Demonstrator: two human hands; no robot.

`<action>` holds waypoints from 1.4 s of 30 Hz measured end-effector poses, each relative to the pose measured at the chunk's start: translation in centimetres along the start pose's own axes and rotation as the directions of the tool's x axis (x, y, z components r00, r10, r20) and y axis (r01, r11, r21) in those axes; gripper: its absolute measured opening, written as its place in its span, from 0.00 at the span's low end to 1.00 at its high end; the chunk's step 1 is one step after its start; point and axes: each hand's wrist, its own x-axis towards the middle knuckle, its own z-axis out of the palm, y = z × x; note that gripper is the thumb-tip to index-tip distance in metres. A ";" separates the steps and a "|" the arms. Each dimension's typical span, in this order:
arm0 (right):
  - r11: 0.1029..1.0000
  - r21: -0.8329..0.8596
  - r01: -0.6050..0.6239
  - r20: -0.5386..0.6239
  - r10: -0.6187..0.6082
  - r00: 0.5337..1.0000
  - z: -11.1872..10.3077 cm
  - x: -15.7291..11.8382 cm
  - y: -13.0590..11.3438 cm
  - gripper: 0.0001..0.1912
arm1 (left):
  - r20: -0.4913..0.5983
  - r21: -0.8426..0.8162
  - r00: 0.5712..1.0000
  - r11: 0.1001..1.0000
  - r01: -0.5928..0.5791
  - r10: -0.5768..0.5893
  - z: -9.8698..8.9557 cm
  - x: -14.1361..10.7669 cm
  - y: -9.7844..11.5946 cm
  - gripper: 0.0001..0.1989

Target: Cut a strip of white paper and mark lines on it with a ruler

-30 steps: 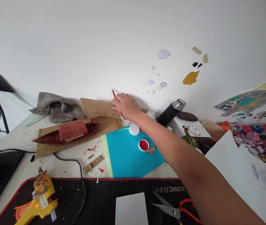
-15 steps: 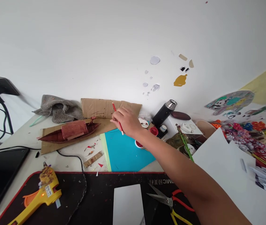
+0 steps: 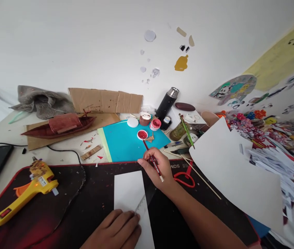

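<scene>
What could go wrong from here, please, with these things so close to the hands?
The red pencil in the right hand points toward the open pot of red paint; reaching farther might tip it onto the blue sheet.
The yellow glue gun lies on the black mat; if it is hot, its nozzle could burn a careless hand.
The left hand rests on the white card, whose far end is not held and may shift.
</scene>
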 end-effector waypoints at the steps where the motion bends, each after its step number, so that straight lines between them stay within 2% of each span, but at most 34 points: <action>1: 1.000 0.028 -0.010 -0.028 0.011 1.000 -0.2 -1.2 0.1 0.13 | 0.016 0.001 1.000 1.000 0.024 -0.024 -0.2 0.1 0.1 0.11; 2: 1.000 0.029 -0.002 -0.048 0.003 0.999 -0.4 -2.3 0.3 0.13 | -0.001 0.008 0.998 0.998 0.063 -0.063 -0.4 0.2 0.2 0.13; 4: 0.999 0.008 0.031 -0.075 -0.031 0.997 -0.8 -3.9 0.7 0.11 | 0.038 0.009 0.995 0.996 0.089 -0.089 -0.9 0.5 0.3 0.15; 6: 0.996 -0.044 0.073 -0.108 -0.077 0.991 -1.3 -4.6 1.3 0.10 | 0.026 0.017 0.993 0.993 0.115 -0.116 -1.3 0.7 0.3 0.18; 9: 0.982 -0.153 0.113 -0.168 -0.139 0.976 -2.2 -4.5 2.3 0.10 | 0.023 0.041 0.992 0.992 0.122 -0.123 -1.6 0.8 0.3 0.18; 12: 0.950 -0.249 0.186 -0.137 -0.225 0.965 -3.0 -3.6 3.1 0.10 | 0.055 0.070 0.994 0.993 0.095 -0.099 -1.6 0.6 0.4 0.18; 18: 0.954 -0.269 0.132 -0.156 -0.178 0.971 -4.0 -1.9 4.3 0.12 | 0.142 0.155 0.986 0.986 0.068 -0.090 -1.5 0.1 0.2 0.15; 20: 0.963 -0.251 0.095 -0.191 -0.145 0.971 -4.3 -1.5 4.5 0.12 | 0.178 0.181 0.980 0.982 0.053 -0.086 -1.6 0.5 -0.2 0.16; 23: 0.976 -0.214 0.050 -0.242 -0.103 0.965 -4.4 -1.2 4.4 0.13 | 0.174 0.226 0.981 0.973 0.048 -0.089 -2.0 1.5 -1.1 0.16; 26: 0.988 -0.151 0.011 -0.241 -0.047 0.969 -4.1 -1.2 3.7 0.15 | 0.198 0.231 0.980 0.973 -0.012 -0.035 -2.4 2.5 -1.9 0.16; 31: 0.999 0.002 -0.032 -0.111 0.032 0.993 -2.3 -0.2 1.9 0.15 | 0.246 0.197 0.969 0.977 -0.084 0.034 -2.8 3.6 -2.7 0.14; 36: 0.995 0.095 0.013 -0.074 -0.006 0.997 -0.2 1.1 1.7 0.16 | 0.210 0.134 0.978 0.990 -0.034 0.005 -3.2 4.1 -2.9 0.10; 42: 0.997 0.004 0.077 -0.016 -0.076 0.997 0.2 0.3 2.7 0.14 | 0.145 0.164 0.989 0.986 -0.001 -0.023 -3.4 3.5 -2.4 0.14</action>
